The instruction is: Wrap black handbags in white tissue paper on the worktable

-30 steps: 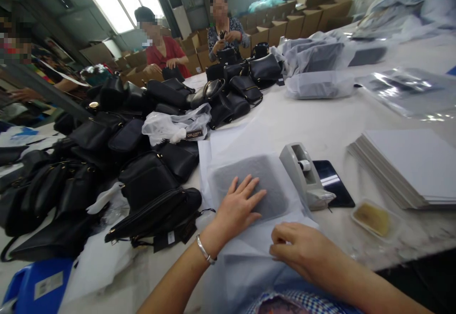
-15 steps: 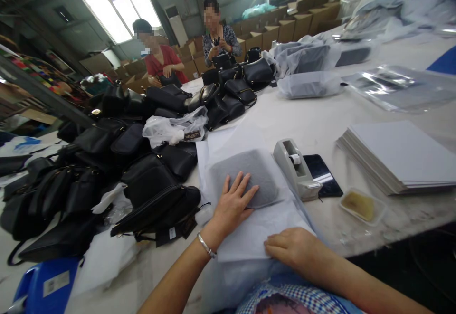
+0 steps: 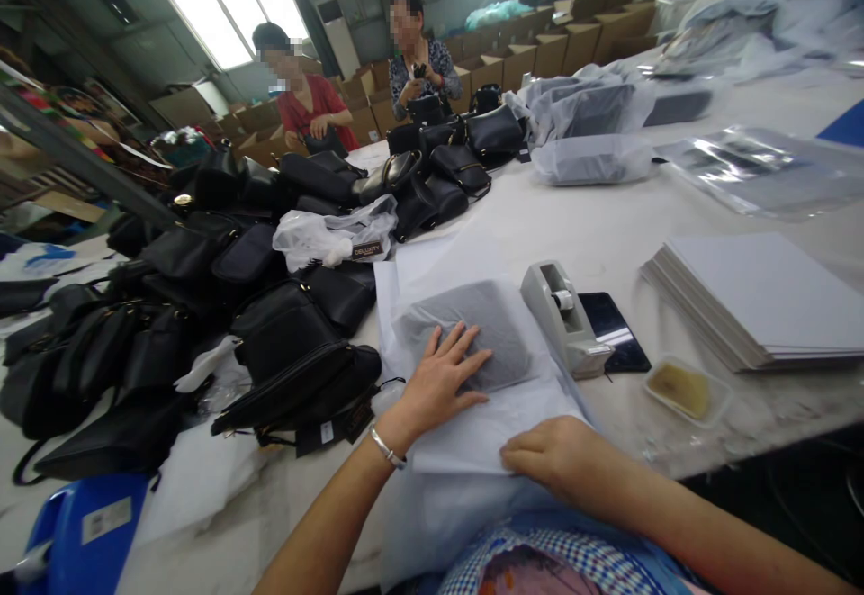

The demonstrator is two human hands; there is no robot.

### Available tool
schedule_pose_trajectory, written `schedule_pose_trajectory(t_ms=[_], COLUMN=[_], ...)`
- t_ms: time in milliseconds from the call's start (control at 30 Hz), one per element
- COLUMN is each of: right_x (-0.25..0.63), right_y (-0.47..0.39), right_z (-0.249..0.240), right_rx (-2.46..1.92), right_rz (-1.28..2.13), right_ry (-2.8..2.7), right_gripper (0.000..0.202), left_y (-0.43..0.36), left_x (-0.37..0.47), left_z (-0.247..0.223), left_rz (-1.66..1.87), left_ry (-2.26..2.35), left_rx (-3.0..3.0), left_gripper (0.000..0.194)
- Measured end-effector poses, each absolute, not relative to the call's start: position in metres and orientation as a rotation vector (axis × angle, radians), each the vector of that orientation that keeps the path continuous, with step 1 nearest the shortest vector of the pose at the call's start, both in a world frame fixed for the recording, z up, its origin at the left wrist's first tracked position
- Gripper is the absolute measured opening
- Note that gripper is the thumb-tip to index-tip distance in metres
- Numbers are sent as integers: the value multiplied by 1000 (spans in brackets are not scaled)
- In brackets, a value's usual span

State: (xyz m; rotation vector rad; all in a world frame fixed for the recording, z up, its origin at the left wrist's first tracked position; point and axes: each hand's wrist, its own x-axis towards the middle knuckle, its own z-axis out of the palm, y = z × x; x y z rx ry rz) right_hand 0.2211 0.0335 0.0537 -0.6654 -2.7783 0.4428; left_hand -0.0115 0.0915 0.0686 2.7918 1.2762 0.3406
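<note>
My left hand [image 3: 438, 379] lies flat, fingers spread, on a dark bag wrapped in white tissue paper [image 3: 472, 325] in front of me on the table. My right hand [image 3: 550, 460] rests on the near edge of the tissue sheet [image 3: 465, 442], fingers curled over the paper fold; whether it grips the paper is not clear. A silver bracelet sits on my left wrist.
A grey tape dispenser [image 3: 560, 316] and a black phone [image 3: 611, 329] lie right of the bag. A stack of white card sheets [image 3: 762, 298] and a small yellow sponge tray [image 3: 685, 388] are further right. Black bags [image 3: 270, 325] pile at left. Two people work at the far end.
The near flap of tissue has been folded flat toward me. My right hand slid down to the paper's near edge. My left hand stays pressed on the wrapped bag.
</note>
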Motion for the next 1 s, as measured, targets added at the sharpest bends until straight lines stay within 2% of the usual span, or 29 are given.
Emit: schedule_pose_trajectory(t_ms=[167,333,467,633,700,800,1000], right_x=[222,222,223,239,252,273,285], right_y=[47,57,59,57,58,64,76], right_z=[73,79,85,94,89,77,71], right_rx=[-651,-647,-674,-790,-881,-983,-1203], right_rz=[638,801,854,820,742,704,959], right_ry=[-2791,-2778,-2763,-2731,-2714,-2631,-2212], right_gripper=[25,23,21,24,30,30,24], left_y=[70,22,2,-4,-5,-5,1], left_x=[-22,-33,-41,-47,-48,-51,-60], left_z=[107,107,75,58,59,61,66], left_rz=[517,213,300,576,606,602,673], left_ry=[1197,1093,1279,1376,1392,1371,1362], left_rx=[2527,2305,2284,2106,2050,1984,1906], left_gripper=[46,76,49,46,46,43,25])
